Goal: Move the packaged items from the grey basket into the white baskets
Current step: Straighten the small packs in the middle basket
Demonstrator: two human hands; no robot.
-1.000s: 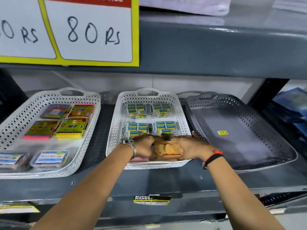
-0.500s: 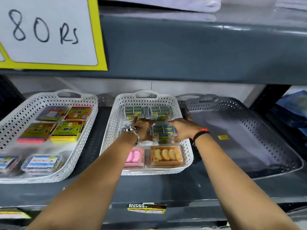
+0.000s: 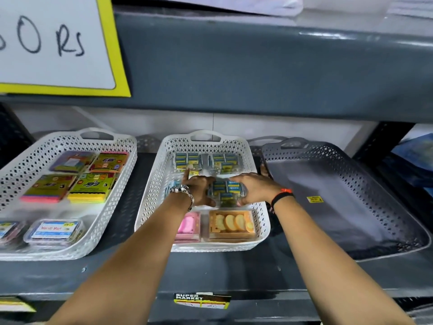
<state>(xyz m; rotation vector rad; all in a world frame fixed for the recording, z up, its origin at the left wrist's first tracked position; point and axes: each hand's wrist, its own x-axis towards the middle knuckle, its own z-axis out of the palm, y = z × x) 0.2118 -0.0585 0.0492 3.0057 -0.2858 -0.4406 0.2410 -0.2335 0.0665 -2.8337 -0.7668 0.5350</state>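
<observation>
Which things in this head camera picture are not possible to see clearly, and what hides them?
- Packet under the left hand, middle white basket: mostly covered by hand and wrist.
- Pink packet: the left forearm hides part.
- Price sign: first digit cut by the left edge.
- Yellow sticker in the grey basket: print too small.
- Right hand: fingertips hidden behind the blue packet.

Shop shelving, dim grey metal.
A dark grey metal shelf (image 3: 234,273) sits under an upper grey shelf (image 3: 257,66) bearing a yellow-bordered white price sign (image 3: 58,43).
</observation>
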